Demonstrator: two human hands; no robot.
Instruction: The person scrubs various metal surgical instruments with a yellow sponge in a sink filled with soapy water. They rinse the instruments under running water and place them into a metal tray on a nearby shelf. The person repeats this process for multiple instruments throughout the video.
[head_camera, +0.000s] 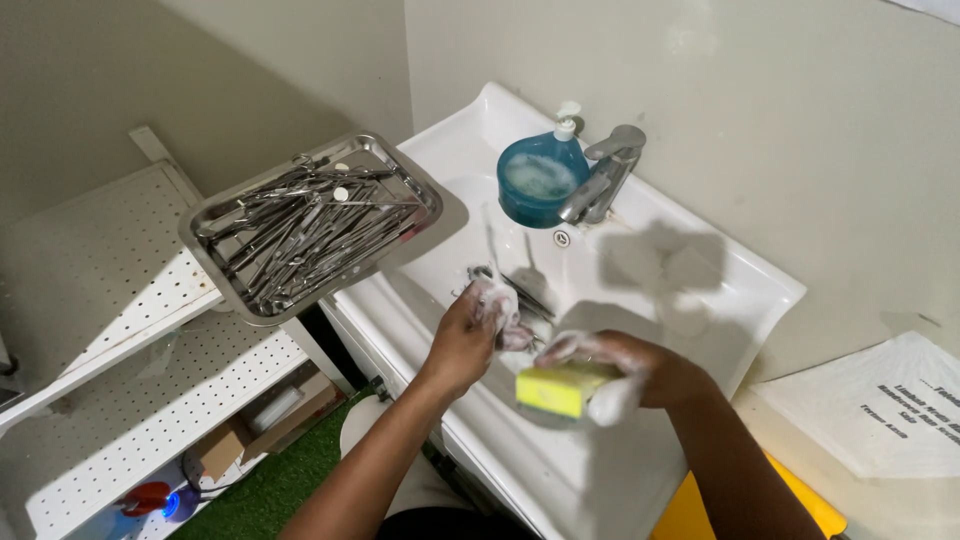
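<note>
Head view: left hand (478, 322), soapy, fingers closed round metal instruments (515, 295) over white sink (700, 300). Right hand (640, 365) clamps yellow sponge (560, 388) beside them. Scrubbing step, judging by lather. Next move calls for firm grip, sponge along blades. Steel tray (400, 165) holds more instruments.

Soft, even indoor light falls from above and behind me, bright on the white sink (690, 300) and dimmer toward the shelves (150, 330) at lower left. My arms cast a blurred shadow near the tap (605, 180). Glare flecks the metal tray (395, 160). Edges bend slightly; my soapy right hand (630, 370) looks smeared
</note>
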